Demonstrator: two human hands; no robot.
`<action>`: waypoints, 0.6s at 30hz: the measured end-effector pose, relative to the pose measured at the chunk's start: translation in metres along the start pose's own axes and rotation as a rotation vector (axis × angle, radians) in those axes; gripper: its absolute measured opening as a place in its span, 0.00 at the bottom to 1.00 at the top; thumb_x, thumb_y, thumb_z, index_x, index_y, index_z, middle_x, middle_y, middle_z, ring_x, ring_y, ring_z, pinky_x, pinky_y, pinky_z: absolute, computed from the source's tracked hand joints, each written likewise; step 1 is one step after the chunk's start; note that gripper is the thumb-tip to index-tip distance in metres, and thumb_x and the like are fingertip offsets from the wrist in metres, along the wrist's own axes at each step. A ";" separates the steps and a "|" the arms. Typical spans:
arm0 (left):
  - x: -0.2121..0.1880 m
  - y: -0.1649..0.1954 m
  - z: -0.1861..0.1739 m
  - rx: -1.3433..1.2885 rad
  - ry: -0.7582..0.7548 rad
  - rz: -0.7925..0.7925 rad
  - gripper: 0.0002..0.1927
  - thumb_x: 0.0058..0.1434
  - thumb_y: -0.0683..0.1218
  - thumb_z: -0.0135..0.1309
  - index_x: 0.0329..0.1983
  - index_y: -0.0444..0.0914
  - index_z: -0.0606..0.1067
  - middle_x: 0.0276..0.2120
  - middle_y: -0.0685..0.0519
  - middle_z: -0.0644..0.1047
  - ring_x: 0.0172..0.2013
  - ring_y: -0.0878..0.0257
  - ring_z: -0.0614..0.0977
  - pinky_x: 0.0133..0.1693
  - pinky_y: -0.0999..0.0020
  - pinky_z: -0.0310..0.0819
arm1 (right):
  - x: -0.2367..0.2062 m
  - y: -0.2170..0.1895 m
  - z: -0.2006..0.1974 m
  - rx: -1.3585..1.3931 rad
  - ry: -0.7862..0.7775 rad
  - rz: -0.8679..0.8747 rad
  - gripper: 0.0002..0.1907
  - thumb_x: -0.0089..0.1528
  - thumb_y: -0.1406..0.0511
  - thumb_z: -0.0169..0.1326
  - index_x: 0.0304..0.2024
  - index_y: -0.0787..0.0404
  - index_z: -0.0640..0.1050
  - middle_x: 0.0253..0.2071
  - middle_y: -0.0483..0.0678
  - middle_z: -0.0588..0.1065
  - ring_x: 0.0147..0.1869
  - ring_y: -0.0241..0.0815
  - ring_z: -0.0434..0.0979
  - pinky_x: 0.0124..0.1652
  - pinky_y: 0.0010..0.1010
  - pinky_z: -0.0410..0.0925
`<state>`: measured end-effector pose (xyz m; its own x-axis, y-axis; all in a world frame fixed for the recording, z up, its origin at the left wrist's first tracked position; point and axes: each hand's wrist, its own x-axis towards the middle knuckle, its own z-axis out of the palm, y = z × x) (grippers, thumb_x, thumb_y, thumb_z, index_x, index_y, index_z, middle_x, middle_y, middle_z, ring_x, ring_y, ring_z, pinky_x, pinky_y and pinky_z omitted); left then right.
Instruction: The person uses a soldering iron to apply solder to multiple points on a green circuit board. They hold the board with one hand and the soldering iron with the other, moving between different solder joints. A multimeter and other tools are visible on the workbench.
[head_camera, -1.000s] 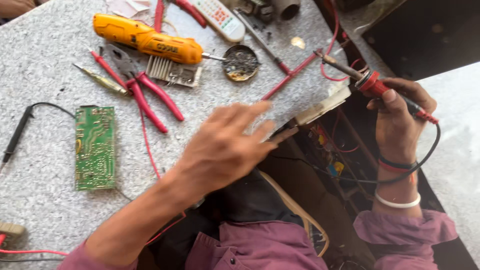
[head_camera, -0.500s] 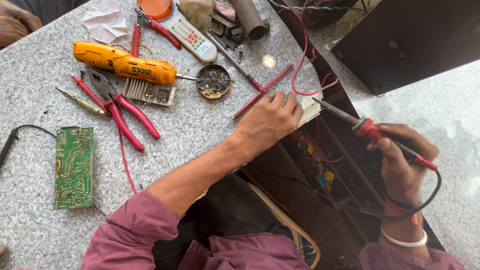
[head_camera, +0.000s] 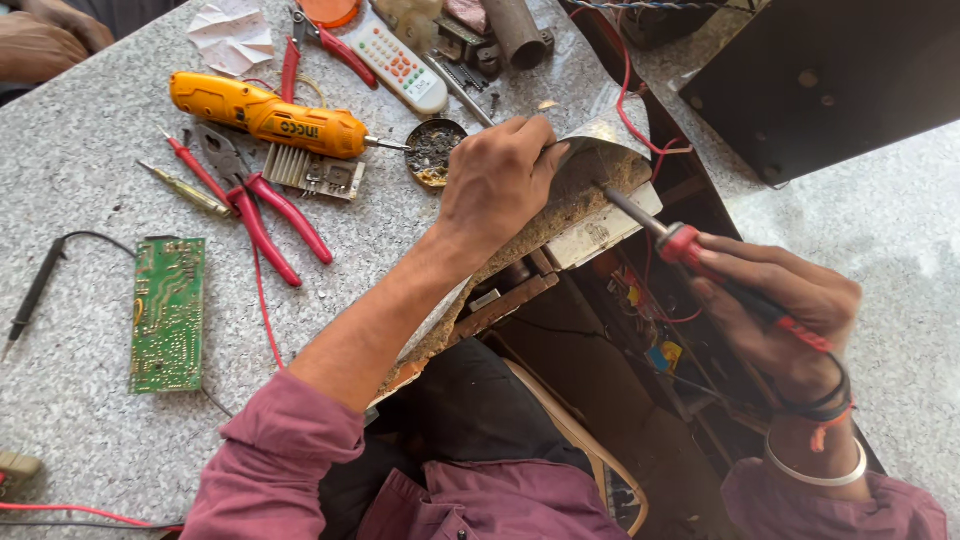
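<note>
My left hand (head_camera: 497, 182) reaches across the speckled bench and pinches something small at the upper edge of a brown circuit board (head_camera: 585, 195) tilted up over an open device; what the fingertips hold is hidden. My right hand (head_camera: 780, 310) is closed around the red-and-black handle of a soldering iron (head_camera: 690, 250), whose metal tip points up-left and rests against that board near my left fingers. Below the board, the device's interior (head_camera: 650, 330) shows wires and small parts.
On the bench lie an orange electric screwdriver (head_camera: 265, 115), red-handled pliers (head_camera: 265, 205), a green circuit board (head_camera: 167, 312), a finned heat sink (head_camera: 315, 172), a round tin of dark residue (head_camera: 433, 150), a white remote control (head_camera: 400, 65) and a black probe lead (head_camera: 35, 290). Another person's hand (head_camera: 40, 40) rests top left.
My left hand moved forward from mid-air onto the board's upper edge. The soldering iron swung down and inward until its tip met the board. The camera leaned closer.
</note>
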<state>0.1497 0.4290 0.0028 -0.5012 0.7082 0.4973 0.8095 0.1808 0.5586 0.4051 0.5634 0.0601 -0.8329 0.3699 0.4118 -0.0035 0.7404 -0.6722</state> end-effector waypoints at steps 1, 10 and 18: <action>0.000 0.001 0.000 0.008 0.020 0.009 0.12 0.63 0.47 0.63 0.31 0.36 0.75 0.26 0.50 0.78 0.25 0.55 0.81 0.29 0.58 0.75 | 0.006 -0.003 0.004 -0.039 -0.019 -0.008 0.13 0.62 0.74 0.64 0.49 0.62 0.82 0.52 0.54 0.81 0.53 0.44 0.84 0.50 0.27 0.77; -0.001 -0.001 0.000 -0.011 0.020 0.005 0.12 0.64 0.47 0.62 0.31 0.36 0.75 0.26 0.50 0.78 0.25 0.56 0.81 0.29 0.58 0.74 | 0.018 -0.020 0.004 -0.134 -0.087 -0.084 0.15 0.64 0.72 0.62 0.54 0.59 0.81 0.53 0.52 0.80 0.54 0.44 0.84 0.51 0.28 0.76; -0.003 -0.001 0.003 0.000 -0.077 -0.081 0.12 0.64 0.49 0.62 0.33 0.35 0.76 0.25 0.50 0.80 0.22 0.59 0.81 0.26 0.62 0.75 | 0.014 -0.031 0.005 -0.127 -0.111 -0.046 0.16 0.61 0.72 0.62 0.52 0.59 0.81 0.54 0.52 0.80 0.55 0.46 0.84 0.53 0.32 0.76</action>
<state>0.1513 0.4287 -0.0014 -0.5402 0.7415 0.3980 0.7671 0.2394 0.5951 0.3905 0.5431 0.0836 -0.8894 0.2748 0.3654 0.0209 0.8227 -0.5680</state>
